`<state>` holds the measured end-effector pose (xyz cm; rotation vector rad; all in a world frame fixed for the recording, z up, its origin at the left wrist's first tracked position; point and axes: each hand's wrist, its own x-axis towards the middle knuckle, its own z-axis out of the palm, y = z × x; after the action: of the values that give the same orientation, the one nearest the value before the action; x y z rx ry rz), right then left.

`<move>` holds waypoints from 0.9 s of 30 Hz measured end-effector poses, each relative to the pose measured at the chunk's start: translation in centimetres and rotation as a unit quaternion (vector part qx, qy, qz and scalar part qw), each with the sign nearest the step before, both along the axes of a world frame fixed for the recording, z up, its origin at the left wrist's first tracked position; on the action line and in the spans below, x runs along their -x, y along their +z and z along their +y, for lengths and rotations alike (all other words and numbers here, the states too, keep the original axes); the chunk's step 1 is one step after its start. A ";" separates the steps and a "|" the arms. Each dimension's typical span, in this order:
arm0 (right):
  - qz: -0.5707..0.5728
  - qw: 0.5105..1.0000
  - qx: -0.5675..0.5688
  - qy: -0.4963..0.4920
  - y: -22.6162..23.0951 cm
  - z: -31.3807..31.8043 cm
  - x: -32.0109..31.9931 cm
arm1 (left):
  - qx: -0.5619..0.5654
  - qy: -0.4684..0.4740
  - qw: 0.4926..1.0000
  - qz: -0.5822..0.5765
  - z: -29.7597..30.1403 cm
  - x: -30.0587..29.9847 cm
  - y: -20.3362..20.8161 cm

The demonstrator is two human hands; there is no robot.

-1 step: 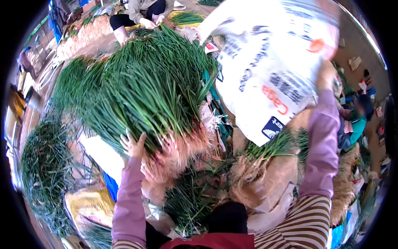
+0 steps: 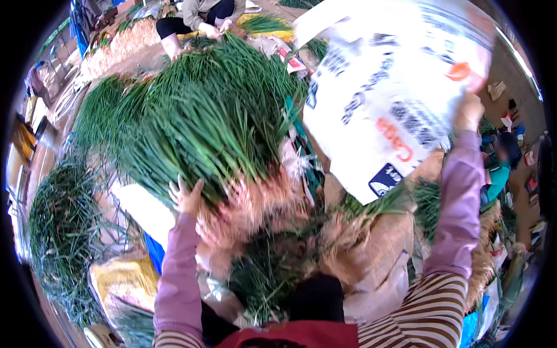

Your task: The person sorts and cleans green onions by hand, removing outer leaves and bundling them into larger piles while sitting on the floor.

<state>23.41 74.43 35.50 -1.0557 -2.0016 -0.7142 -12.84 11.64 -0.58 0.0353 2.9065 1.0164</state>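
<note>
A big heap of green onions (image 2: 197, 124) lies in front of me, green tops pointing away and pale, hairy roots (image 2: 255, 200) toward me. My left hand (image 2: 187, 197) rests at the heap's near left edge, fingers spread and nothing gripped. Raised on the right, my right hand (image 2: 469, 111) is closed on the edge of a white printed sack (image 2: 371, 75). The sack hangs spread out and slightly blurred by motion. It partly covers a smaller bunch of green onions (image 2: 377, 206) lying on a brown sack (image 2: 383, 243).
Cut green leaves (image 2: 64, 238) lie piled at the left, near a yellow-and-white sack (image 2: 125, 284). Loose leaves (image 2: 270, 278) spread before my knees. Across the heap, a person in pale gloves (image 2: 212, 29) handles green onions. Another person in green (image 2: 498, 177) sits at far right.
My right hand has swung a little further right, carrying the white sack with it. The left hand stays at the edge of the heap.
</note>
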 end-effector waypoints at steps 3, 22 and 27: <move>0.060 0.992 0.042 -0.101 7.4 0.6 -20.0 | -0.039 -0.007 0.998 0.054 -2.0 0.2 1.4; 0.073 0.943 0.238 -0.222 -8.4 -27.2 -56.0 | -0.255 -0.199 0.939 0.116 -8.4 -8.4 -0.8; -0.068 0.908 0.412 -0.026 -24.0 -31.4 -42.3 | -0.203 -0.154 0.946 0.203 -15.5 -10.0 2.9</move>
<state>65.75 43.05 11.52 -1.5589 -2.4690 0.0912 -2.88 -3.90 2.36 0.7763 2.8133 1.6836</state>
